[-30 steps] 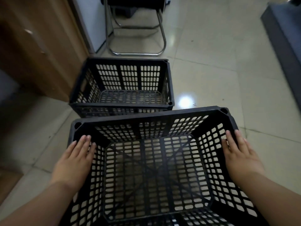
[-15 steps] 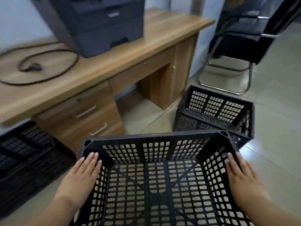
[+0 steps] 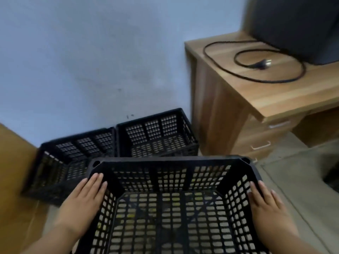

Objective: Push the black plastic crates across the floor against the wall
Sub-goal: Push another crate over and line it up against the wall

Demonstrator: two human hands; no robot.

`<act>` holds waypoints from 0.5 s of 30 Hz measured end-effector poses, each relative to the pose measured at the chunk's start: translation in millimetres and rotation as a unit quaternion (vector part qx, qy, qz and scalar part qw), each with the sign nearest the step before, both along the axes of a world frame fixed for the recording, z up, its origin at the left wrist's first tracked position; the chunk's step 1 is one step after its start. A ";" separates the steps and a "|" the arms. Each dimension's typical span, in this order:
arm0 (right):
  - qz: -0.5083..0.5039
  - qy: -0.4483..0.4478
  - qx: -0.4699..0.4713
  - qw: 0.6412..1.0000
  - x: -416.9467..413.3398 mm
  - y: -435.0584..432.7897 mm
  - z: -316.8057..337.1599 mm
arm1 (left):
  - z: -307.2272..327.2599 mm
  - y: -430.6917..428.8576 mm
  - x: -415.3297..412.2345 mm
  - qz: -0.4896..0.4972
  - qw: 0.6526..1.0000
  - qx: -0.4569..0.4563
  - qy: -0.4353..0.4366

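The pale tiled floor carries three black plastic crates: two side by side against the wall, and a nearer one in front; a wooden desk stands beside them

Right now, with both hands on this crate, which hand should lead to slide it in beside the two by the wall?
Probably the left hand. The held crate sits more in front of the right crate near the desk, so pushing harder from the left would likely swing it straight. The right hand steadies.
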State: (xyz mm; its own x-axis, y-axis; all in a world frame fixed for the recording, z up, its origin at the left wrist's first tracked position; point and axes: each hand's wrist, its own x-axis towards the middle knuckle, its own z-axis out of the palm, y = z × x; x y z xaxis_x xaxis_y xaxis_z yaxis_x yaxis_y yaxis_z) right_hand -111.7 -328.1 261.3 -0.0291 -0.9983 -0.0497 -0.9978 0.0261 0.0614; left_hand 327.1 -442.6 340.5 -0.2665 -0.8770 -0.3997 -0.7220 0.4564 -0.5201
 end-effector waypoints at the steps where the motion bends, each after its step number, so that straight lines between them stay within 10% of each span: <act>1: 0.005 0.003 0.006 1.000 31.0 -23.3 2.3 | 5.6 -10.9 31.7 0.017 1.000 -0.009 -0.004; 15: 0.084 0.115 0.154 0.978 307.7 -287.6 49.1 | 17.0 -180.3 312.1 0.157 0.981 -0.099 -0.061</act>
State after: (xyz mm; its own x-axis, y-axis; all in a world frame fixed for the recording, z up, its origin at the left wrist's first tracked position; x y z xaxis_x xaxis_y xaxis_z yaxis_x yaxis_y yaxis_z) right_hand 196.0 -615.6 310.4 0.0880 -0.9289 -0.3598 -0.9451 -0.1920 0.2645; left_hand 639.1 -622.9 357.6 0.0673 -0.9721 -0.2247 -0.7378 0.1031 -0.6671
